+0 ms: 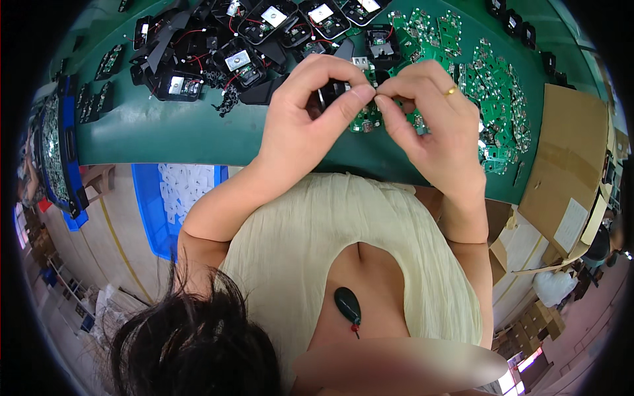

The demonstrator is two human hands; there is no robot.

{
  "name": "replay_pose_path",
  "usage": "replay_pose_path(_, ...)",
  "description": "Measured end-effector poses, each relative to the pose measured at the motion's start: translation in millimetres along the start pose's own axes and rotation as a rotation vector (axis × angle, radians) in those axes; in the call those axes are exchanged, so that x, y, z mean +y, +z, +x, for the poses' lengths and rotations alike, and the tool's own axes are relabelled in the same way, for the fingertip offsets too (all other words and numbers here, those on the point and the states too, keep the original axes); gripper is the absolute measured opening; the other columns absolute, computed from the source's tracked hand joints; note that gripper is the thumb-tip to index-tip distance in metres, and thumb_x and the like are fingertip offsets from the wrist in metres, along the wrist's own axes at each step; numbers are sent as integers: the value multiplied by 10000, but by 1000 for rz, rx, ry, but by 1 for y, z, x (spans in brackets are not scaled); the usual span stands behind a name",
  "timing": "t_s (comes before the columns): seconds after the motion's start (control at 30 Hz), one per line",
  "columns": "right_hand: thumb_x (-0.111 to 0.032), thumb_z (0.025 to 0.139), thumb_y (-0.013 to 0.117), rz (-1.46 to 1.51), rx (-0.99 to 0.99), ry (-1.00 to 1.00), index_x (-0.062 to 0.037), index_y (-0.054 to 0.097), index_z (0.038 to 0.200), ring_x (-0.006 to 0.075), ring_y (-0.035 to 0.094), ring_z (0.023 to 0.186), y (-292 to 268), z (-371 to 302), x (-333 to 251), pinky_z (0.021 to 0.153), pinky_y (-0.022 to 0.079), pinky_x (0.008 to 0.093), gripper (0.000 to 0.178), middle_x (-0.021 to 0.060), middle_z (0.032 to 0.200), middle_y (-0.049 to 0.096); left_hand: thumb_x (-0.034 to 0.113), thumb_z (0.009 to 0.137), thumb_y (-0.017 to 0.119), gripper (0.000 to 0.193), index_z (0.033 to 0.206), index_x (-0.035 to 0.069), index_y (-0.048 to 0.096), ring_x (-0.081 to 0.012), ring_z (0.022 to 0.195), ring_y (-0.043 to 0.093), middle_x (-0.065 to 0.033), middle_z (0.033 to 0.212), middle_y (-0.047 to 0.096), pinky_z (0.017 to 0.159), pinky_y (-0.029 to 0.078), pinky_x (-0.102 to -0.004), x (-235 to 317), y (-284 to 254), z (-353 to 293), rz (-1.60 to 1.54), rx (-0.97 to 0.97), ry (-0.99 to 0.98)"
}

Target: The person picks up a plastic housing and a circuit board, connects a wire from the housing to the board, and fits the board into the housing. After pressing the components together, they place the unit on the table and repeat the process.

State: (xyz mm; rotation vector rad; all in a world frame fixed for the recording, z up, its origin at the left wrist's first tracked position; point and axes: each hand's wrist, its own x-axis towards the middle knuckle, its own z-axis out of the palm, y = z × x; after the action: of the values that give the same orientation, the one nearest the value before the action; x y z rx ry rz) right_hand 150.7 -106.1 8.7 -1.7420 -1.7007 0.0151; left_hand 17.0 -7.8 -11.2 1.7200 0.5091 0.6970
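Observation:
Over the bench my left hand (pixel 307 109) and my right hand (pixel 432 109) meet, thumbs and forefingers pinched close together. Whatever is between the fingertips is small and mostly hidden. Just below the fingertips shows a green circuit board (pixel 367 123) with small metal parts. A black plastic piece (pixel 332 94) appears in the gap between my left thumb and forefinger; whether I grip it or it lies behind, I cannot tell. A gold ring (pixel 452 91) is on a finger of my right hand.
Black housings with red wires (pixel 239 63) crowd the green bench (pixel 158 142) at the back left. Loose green circuit boards (pixel 498 99) are heaped on the right. A cardboard box (pixel 561 165) stands at the right edge. A blue bin (pixel 148 204) of white pieces sits below the bench, left.

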Motion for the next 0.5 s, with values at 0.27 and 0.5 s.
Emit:
replay_pose_path(0.27, 27, 668, 683, 294, 246, 38, -3, 577, 784, 177, 538, 598, 28, -6, 9, 479, 432, 270, 160, 83, 757, 537, 154, 827, 606, 108, 846, 55, 569, 2, 455, 451, 39, 745, 554, 355, 320, -157, 0, 1, 3, -344, -6, -367)
replay_pose_path(0.5, 64, 732, 601, 623, 252, 234, 7, 551, 801, 81, 462, 564, 32, -7, 14, 489, 382, 196, 102, 56, 786, 525, 102, 831, 575, 127, 944, 51, 545, -41, 571, 538, 2, 898, 544, 416, 402, -159, 0, 1, -2, -411, -78, -345)
